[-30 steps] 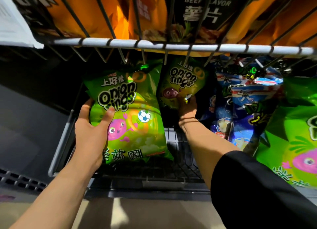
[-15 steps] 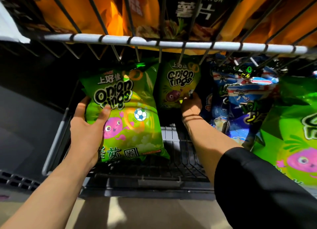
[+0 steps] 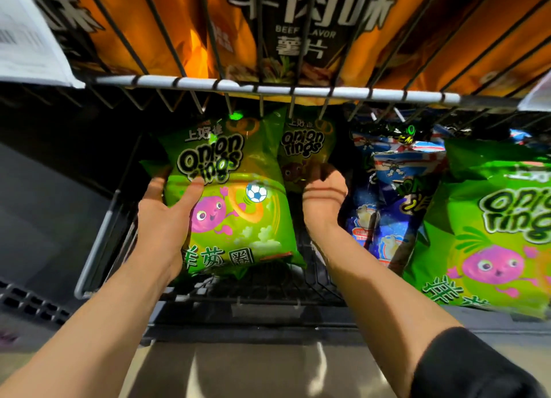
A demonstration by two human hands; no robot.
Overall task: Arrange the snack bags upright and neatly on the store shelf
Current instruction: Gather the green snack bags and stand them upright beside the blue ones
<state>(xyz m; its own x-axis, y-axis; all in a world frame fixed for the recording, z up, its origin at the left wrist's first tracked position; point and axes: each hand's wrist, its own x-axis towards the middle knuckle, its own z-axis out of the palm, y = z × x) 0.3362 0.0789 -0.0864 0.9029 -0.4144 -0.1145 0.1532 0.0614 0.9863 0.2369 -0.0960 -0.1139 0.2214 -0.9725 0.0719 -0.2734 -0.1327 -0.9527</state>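
My left hand [image 3: 167,219] grips the front green foil onion-ring bag [image 3: 238,195], upright on the wire shelf [image 3: 98,245]; my right hand [image 3: 323,189], nearer the shadowed rear green bag [image 3: 301,147], apparently pinches it.

This was a shop: wire shelves [image 3: 268,88] held rows of packaged snack bags [image 3: 238,195], with a paper price tag [image 3: 26,46] clipped on.

Right hand [image 3: 323,189]: fingers hidden behind its own wrist and palm, grip on rear onion rings bag [image 3: 304,147] cannot be told. That bag's lower half hidden. Far-right green bag [image 3: 507,225] cut by frame edge, blurred. Left paper tag [image 3: 26,46] print unreadable.
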